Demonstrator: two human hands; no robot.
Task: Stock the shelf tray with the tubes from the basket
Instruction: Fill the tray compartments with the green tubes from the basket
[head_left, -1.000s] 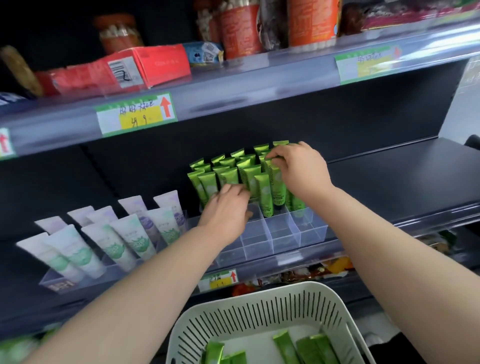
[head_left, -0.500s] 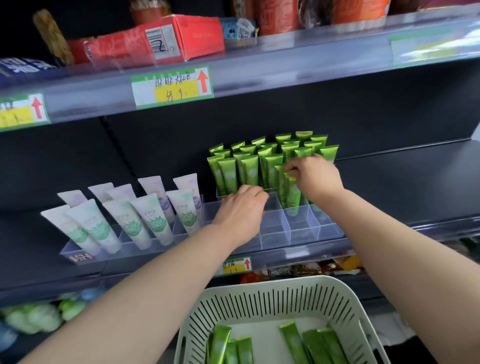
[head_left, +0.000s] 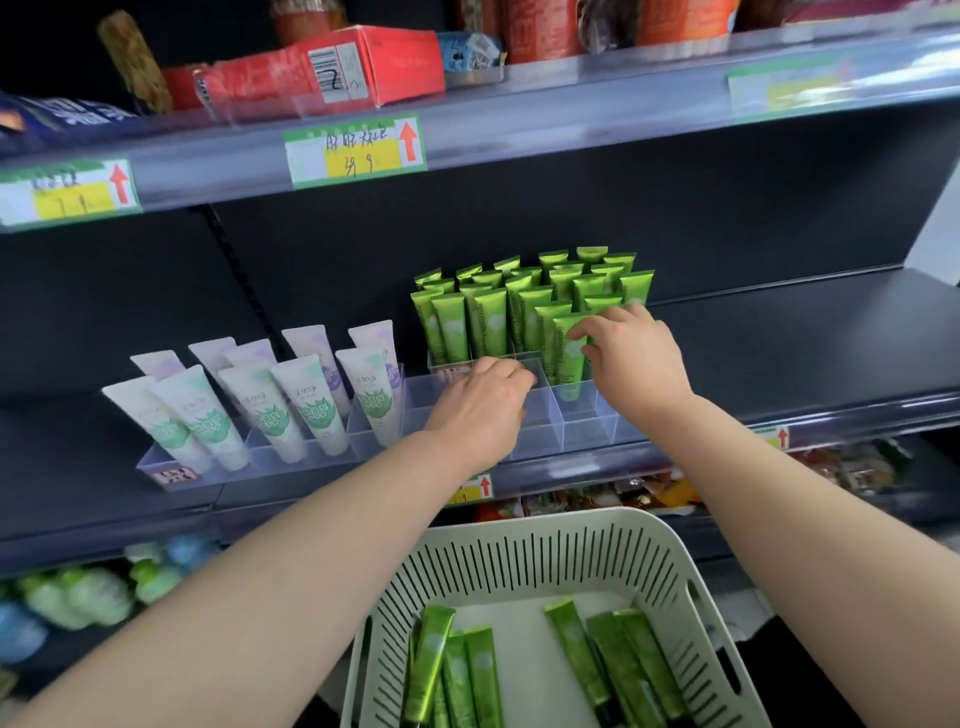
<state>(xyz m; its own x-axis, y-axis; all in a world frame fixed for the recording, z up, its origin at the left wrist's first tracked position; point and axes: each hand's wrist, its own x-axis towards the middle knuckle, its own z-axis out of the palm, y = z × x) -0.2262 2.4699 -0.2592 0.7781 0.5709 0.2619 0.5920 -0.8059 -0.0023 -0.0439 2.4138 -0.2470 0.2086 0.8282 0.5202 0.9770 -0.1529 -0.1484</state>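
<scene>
Since a second before, the right hand (head_left: 631, 358) had dropped from the tops of the standing tubes to the front of the pack, and the tube it carried now stood lower, its foot inside a compartment. The left hand (head_left: 478, 410) had hardly shifted across that second.

At centre right of the frame, the thumb and fingers of the right hand pinched the green tube (head_left: 569, 353) near its upper half. That tube stood upright in a front compartment of the clear shelf tray (head_left: 587, 431), just before the packed rows of green tubes (head_left: 488, 322) behind it. The left hand lay at the centre of the frame with its fingers curled down over a divider wall of the same tray; the fingertips themselves were hidden from me.

At bottom centre sat the pale slotted basket (head_left: 519, 525), with several more loose tubes (head_left: 480, 675) lying flat on its floor in two clusters, left and right.

Left of the tray, white tubes (head_left: 311, 405) leaned back in a second clear tray (head_left: 156, 462). Above, on the upper shelf edge, hung a yellow and green price label (head_left: 356, 150) with a red arrow, and a red box (head_left: 363, 67) lay on that shelf. Blurred bottles (head_left: 78, 597) showed at lower left.
</scene>
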